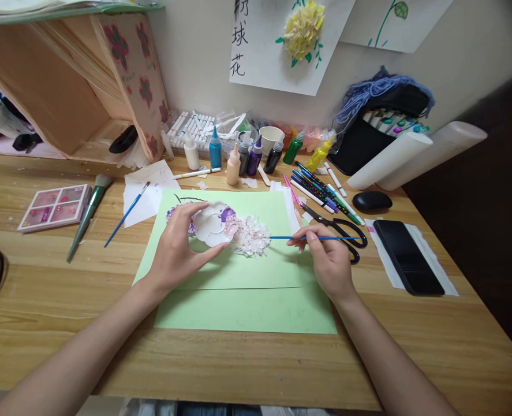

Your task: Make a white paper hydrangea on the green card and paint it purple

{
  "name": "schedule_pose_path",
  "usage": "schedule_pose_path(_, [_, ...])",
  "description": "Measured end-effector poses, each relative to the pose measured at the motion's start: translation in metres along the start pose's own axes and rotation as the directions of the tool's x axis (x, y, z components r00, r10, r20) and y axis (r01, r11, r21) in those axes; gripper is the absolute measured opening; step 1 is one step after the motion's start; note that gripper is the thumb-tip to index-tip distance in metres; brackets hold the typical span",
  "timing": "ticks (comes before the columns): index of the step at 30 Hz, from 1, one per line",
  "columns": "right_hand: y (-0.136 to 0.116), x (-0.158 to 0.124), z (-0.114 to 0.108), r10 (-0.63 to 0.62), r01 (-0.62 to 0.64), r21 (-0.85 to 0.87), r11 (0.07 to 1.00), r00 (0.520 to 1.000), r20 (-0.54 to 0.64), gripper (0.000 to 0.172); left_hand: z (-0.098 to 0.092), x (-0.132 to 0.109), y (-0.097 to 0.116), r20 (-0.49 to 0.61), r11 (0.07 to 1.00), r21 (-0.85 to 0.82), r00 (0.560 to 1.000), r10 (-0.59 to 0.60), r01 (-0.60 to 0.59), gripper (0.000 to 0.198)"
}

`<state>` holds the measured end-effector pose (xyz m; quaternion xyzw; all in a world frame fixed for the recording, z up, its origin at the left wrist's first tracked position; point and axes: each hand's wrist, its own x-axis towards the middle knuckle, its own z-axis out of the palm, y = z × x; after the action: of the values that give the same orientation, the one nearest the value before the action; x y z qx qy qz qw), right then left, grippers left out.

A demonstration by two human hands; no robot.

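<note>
My left hand [182, 237] grips a small white flower-shaped paint palette [209, 227] by its edges, thumb below and fingers above. Purple and pale pink paint sit in the palette's right-hand wells. Between the fingers of my right hand [325, 254] is a thin blue paintbrush [281, 237], its tip pointing left at a ruffled whitish-pink paper flower [253, 237]. Whether the tip touches the flower I cannot tell. The flower lies on light green paper [247, 309]. A purple flower [172, 215] is partly hidden behind my left hand and the palette.
Black scissors [325, 222] lie beside my right hand, with several pens [316, 188] behind. Several paint bottles [215, 147] line the back. A phone [408, 257] and mouse [372, 201] are at right. A second blue brush [127, 214] and a large green-handled brush [89, 211] lie at left.
</note>
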<state>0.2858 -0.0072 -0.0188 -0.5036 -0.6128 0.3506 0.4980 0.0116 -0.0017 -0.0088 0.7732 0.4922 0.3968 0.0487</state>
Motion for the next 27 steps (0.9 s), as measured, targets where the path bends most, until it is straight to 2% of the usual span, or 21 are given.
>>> schedule_pose_path(3, [-0.0002,0.0002,-0.0014,-0.014,0.015,0.004,1.000,0.998,-0.066,0.023,-0.0001,0.0000,0.0005,0.004,1.000,-0.003,1.000,0.005,-0.004,0.062])
schedule_pose_path(8, [-0.0006,0.0002,-0.0029,-0.060,0.061,-0.026,0.998,0.996,0.063,0.025,0.0002,-0.0005,0.0010,0.009,1.000,-0.001,1.000,0.001,-0.001,0.062])
schedule_pose_path(13, [0.0009,-0.0001,-0.0031,-0.081,0.080,-0.028,0.996,0.996,-0.031,0.022,0.0002,-0.0005,0.0011,0.003,1.000,-0.005,1.000,0.008,-0.008,0.062])
schedule_pose_path(17, [0.0009,-0.0009,-0.0036,-0.107,0.115,-0.068,0.991,0.988,0.112,0.023,0.0000,-0.0003,0.0014,0.011,1.000,-0.009,1.000,0.000,0.001,0.063])
schedule_pose_path(22, [0.0006,-0.0002,-0.0055,-0.085,0.084,-0.059,0.995,0.996,-0.017,0.022,0.0000,-0.0006,0.0015,0.009,1.000,-0.007,1.000,0.005,-0.005,0.062])
schedule_pose_path(27, [0.0006,0.0001,-0.0060,-0.090,0.099,-0.078,0.992,0.990,0.111,0.023,0.0005,-0.0010,0.0011,0.011,1.000,-0.007,1.000,0.000,0.000,0.063])
